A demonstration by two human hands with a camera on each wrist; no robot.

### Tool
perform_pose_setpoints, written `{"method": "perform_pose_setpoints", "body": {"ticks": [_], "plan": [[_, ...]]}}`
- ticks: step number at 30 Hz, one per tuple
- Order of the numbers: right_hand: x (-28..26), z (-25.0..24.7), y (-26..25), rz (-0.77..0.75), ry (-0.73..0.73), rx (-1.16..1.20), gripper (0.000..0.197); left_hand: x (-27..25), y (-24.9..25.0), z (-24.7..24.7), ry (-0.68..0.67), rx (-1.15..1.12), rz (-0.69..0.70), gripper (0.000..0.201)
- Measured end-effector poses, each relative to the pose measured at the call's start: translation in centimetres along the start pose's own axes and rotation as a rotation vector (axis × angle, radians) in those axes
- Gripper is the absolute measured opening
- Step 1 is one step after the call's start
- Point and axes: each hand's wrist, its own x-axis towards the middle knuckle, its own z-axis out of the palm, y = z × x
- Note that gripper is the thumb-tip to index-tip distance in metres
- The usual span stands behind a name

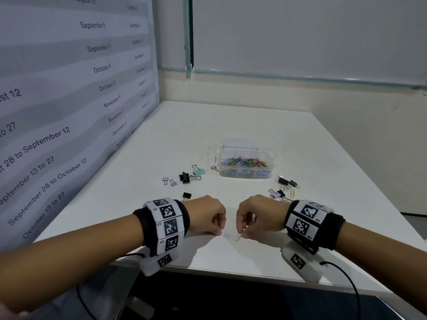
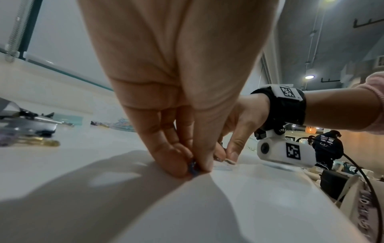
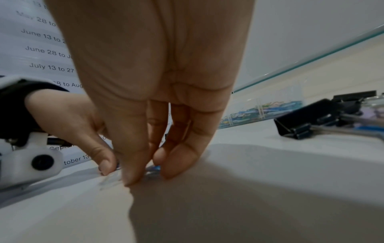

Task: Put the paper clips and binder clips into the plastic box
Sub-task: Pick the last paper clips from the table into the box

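Observation:
Both hands sit low at the table's front edge. My left hand [image 1: 220, 232] pinches a pale paper clip [image 1: 227, 235] between thumb and forefinger against the tabletop; in the left wrist view the clip [image 2: 193, 167] shows bluish between the fingertips. Just to the right, my right hand [image 1: 241, 233] pinches a second pale paper clip [image 1: 238, 237], which shows between its fingertips [image 3: 153, 169] in the right wrist view. The clear plastic box [image 1: 242, 146] stands mid-table, holding several coloured paper clips.
Loose binder clips lie left of the box: black [image 1: 184, 177], mint [image 1: 199, 171], purple [image 1: 165, 180], another black [image 1: 186, 195]. On the right lie black clips [image 1: 283, 181] and a yellow paper clip [image 1: 292, 192]. A printed date panel [image 1: 69, 112] walls the white table's [image 1: 231, 125] left side.

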Motion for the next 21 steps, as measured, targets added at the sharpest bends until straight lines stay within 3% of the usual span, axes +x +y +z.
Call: {"method": "perform_pose_setpoints", "body": {"ticks": [8,15,21], "plan": [[-0.3,-0.4,0.7,0.039,0.025,0.014,0.013,0.0,0.7,0.0,-0.062,0.069,0.004,0.016],[-0.5,-0.8,0.7,0.079,0.023,-0.006,0.016,-0.3,0.9,0.4,-0.013,0.132,0.027,0.015],[-1.0,-1.1,0.9,0.116,0.052,-0.049,0.014,-0.1,0.9,0.5,0.02,0.025,0.093,0.023]]}}
